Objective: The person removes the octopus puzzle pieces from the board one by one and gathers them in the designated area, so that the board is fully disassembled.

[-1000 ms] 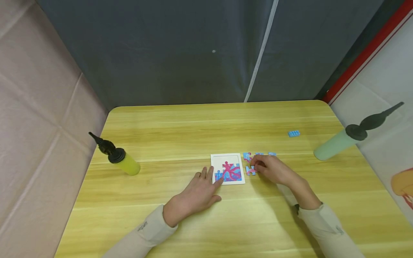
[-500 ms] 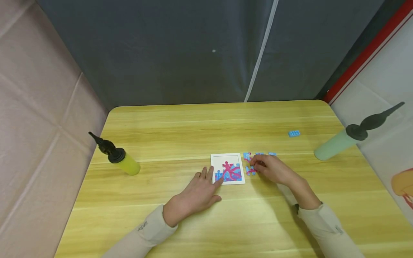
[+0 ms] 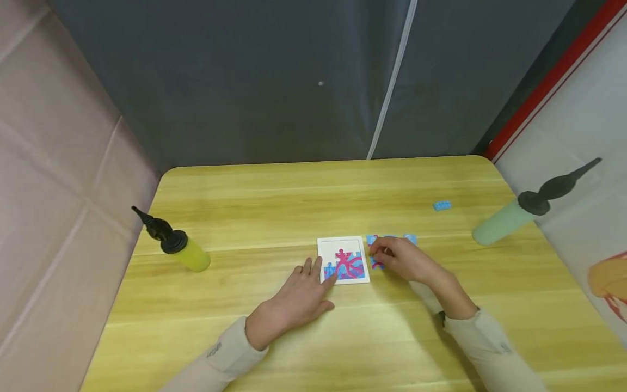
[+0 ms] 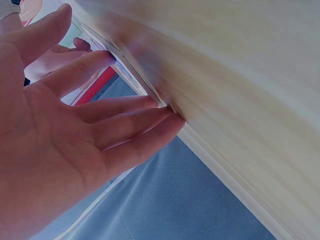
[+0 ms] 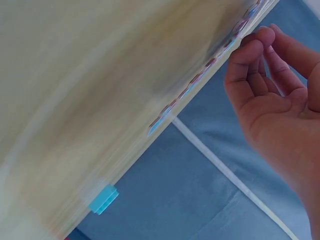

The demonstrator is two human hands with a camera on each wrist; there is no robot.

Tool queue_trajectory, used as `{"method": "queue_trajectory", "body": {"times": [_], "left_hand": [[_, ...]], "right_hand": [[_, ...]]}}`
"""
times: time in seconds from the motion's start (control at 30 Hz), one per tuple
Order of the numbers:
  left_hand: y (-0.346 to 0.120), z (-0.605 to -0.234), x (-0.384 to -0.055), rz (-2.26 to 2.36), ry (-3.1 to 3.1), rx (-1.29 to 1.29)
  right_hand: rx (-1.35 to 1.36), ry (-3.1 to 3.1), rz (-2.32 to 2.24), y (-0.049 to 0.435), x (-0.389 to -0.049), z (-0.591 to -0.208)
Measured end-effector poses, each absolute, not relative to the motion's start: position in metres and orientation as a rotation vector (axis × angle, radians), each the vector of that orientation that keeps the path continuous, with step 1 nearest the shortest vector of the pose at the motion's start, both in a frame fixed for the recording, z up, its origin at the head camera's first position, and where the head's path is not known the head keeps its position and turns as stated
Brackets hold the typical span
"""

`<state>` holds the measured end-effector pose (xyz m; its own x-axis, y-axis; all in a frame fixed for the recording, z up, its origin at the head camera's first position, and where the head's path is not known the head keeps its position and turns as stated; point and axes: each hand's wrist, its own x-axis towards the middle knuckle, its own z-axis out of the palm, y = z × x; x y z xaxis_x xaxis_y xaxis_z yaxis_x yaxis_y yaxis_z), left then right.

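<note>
Yellow wood-grain tabletop (image 3: 264, 209): a left hand (image 3: 300, 304), fingers straight on the square white puzzle frame (image 3: 325, 247) at eight o'clock, should brace gently; at three, a right hand (image 3: 405, 259), fingertips together, blue-and-pink jigsaw pieces (image 3: 376, 264) beneath, any pinch hidden.

Left sleeve (image 3: 196, 375): pale beige, plain, matt cloth, ending in a broad left cuff (image 3: 247, 340); a small dark mark (image 3: 214, 349), too small to read, lies on its outer face. Right sleeve (image 3: 509, 365): same pale cloth, ending in a wide, loose right cuff (image 3: 462, 328); a small grey patch (image 3: 504, 347) shows on it, and a dark item (image 3: 442, 317), its form unclear, at the wrist edge. Left grip (image 4: 65, 135): bare, palm finely creased. Right grip (image 5: 280, 95): bare, finger joints creased.
</note>
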<state>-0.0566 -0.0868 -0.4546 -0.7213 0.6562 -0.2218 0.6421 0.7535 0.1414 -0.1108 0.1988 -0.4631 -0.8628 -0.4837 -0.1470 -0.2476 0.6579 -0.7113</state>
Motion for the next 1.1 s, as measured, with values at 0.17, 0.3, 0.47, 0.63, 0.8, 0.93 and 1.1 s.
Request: {"method": "queue_trajectory", "body": {"times": [0.17,0.3,0.47,0.63,0.8,0.93,1.1], "left_hand": [[-0.088,-0.454,-0.055,0.100,2.695,1.004],[-0.090,-0.455,-0.054,0.106,2.701,0.999],[-0.090,-0.456,-0.056,0.101,2.706,1.015],[-0.089,-0.456,-0.056,0.106,2.683,0.999],[-0.089,-0.456,-0.056,0.098,2.673,0.990],[-0.089,-0.456,-0.056,0.088,2.677,0.998],[-0.089,-0.455,-0.057,0.081,2.678,0.997]], "right_hand": [[-0.605,2.571,-0.987,0.188,-0.112,-0.463],[-0.593,2.572,-0.968,0.181,-0.114,-0.461],[-0.573,2.580,-0.969,0.175,-0.116,-0.456],[-0.597,2.557,-0.984,0.171,-0.119,-0.454],[-0.626,2.534,-0.993,0.168,-0.121,-0.456],[-0.637,2.545,-0.963,0.165,-0.122,-0.456],[-0.629,2.555,-0.927,0.160,-0.123,-0.455]]}}
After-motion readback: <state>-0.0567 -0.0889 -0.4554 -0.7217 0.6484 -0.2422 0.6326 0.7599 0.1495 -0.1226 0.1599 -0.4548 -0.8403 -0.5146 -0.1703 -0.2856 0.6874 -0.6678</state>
